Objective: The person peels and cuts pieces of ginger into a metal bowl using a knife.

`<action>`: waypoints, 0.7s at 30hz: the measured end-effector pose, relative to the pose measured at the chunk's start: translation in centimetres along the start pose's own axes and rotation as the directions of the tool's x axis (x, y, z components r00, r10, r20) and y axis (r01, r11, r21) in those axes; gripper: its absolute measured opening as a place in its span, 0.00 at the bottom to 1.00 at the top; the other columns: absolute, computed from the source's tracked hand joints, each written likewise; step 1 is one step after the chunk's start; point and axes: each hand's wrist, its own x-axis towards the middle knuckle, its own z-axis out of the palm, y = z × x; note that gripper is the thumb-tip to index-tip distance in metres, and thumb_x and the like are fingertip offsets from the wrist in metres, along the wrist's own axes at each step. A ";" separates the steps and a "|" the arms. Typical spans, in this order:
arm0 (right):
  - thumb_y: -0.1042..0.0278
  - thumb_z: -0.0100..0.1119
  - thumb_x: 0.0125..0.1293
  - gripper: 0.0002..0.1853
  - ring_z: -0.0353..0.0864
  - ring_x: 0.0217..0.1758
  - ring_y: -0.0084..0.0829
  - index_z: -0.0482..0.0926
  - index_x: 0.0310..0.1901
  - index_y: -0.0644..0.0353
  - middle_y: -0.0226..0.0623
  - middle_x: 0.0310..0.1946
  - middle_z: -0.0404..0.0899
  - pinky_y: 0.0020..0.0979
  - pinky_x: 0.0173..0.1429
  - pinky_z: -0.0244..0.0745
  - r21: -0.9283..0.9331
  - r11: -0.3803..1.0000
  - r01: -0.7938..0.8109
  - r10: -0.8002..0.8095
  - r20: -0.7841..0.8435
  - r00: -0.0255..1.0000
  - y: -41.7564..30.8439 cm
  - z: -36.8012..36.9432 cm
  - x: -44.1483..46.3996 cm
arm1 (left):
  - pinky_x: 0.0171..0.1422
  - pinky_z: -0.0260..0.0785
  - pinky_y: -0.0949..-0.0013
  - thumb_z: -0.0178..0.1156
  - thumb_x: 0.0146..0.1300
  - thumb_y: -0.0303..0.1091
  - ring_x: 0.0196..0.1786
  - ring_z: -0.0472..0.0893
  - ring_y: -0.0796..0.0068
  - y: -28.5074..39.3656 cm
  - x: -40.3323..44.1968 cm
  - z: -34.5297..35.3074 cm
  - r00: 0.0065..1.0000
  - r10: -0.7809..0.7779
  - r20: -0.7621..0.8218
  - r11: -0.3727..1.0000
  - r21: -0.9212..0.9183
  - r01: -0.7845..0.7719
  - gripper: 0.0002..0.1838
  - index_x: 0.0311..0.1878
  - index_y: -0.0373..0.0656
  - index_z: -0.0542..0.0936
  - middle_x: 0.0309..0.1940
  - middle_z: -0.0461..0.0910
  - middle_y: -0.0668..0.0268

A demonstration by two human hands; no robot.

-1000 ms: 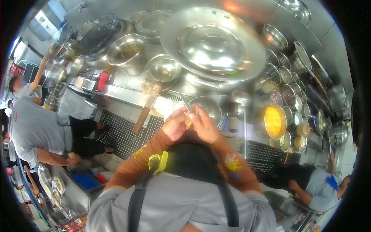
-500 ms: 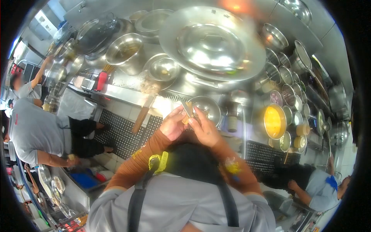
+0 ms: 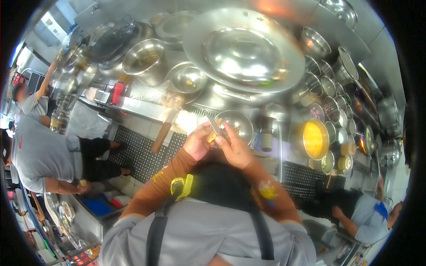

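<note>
Close together in front of my chest, both hands are closed. My left hand point(image 3: 199, 141) pinches a small yellow-brown piece of food point(image 3: 212, 136) that looks like ginger, partly covered by the fingers. In my right hand point(image 3: 236, 150) is a knife point(image 3: 210, 119), its blade slanting up and left across the piece; the fingers hide the handle. Just behind the hands, a steel bowl point(image 3: 245, 125) holds pale bits I cannot make out. Left of them, a wooden-handled tool point(image 3: 164, 132) juts over the counter edge.
A large steel lid point(image 3: 195, 44) and a pot point(image 3: 131, 64) stand at the back. On the right are several steel containers and a bowl of yellow liquid point(image 3: 314, 139). Co-workers stand at left point(image 3: 44, 155) and right point(image 3: 372, 221); a dark mat point(image 3: 133, 150) covers the floor.
The knife blade has turned and shows broader above the fingers. The piece sits slightly lower in my left hand. The left co-worker's arm has shifted a little.
</note>
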 end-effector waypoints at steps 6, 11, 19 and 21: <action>0.51 0.51 0.72 0.36 0.79 0.58 0.58 0.58 0.70 0.72 0.67 0.57 0.74 0.44 0.62 0.73 0.018 0.997 -0.071 0.069 0.078 0.995 -1.1 -0.4 0.1 | 0.52 0.68 0.74 0.55 0.71 0.38 0.53 0.75 0.78 0.3 -0.3 0.4 1.000 0.027 -0.004 0.998 0.061 -0.026 0.22 0.66 0.44 0.70 0.55 0.77 0.70; 0.52 0.51 0.72 0.36 0.79 0.56 0.59 0.58 0.70 0.73 0.67 0.56 0.74 0.45 0.61 0.74 0.012 1.000 -0.023 0.022 0.037 0.999 -0.3 0.1 0.1 | 0.51 0.67 0.74 0.55 0.71 0.38 0.52 0.75 0.79 0.2 -0.5 0.3 1.000 0.016 -0.014 0.995 0.101 -0.014 0.22 0.66 0.44 0.70 0.54 0.77 0.71; 0.49 0.52 0.72 0.37 0.81 0.51 0.59 0.58 0.69 0.74 0.67 0.49 0.78 0.46 0.55 0.75 0.021 0.998 -0.064 0.063 0.020 0.998 0.4 0.2 0.4 | 0.47 0.65 0.74 0.54 0.72 0.35 0.49 0.75 0.80 -0.4 -0.8 0.6 1.000 0.007 -0.026 0.996 0.090 -0.004 0.18 0.63 0.44 0.73 0.50 0.79 0.71; 0.48 0.52 0.72 0.38 0.81 0.50 0.60 0.58 0.70 0.74 0.66 0.46 0.79 0.46 0.54 0.75 0.023 0.997 -0.068 0.068 0.012 0.998 0.6 0.2 0.4 | 0.45 0.65 0.74 0.55 0.71 0.34 0.47 0.75 0.80 -0.5 -1.0 0.5 1.000 -0.005 -0.021 0.996 0.090 0.007 0.17 0.61 0.43 0.74 0.49 0.79 0.71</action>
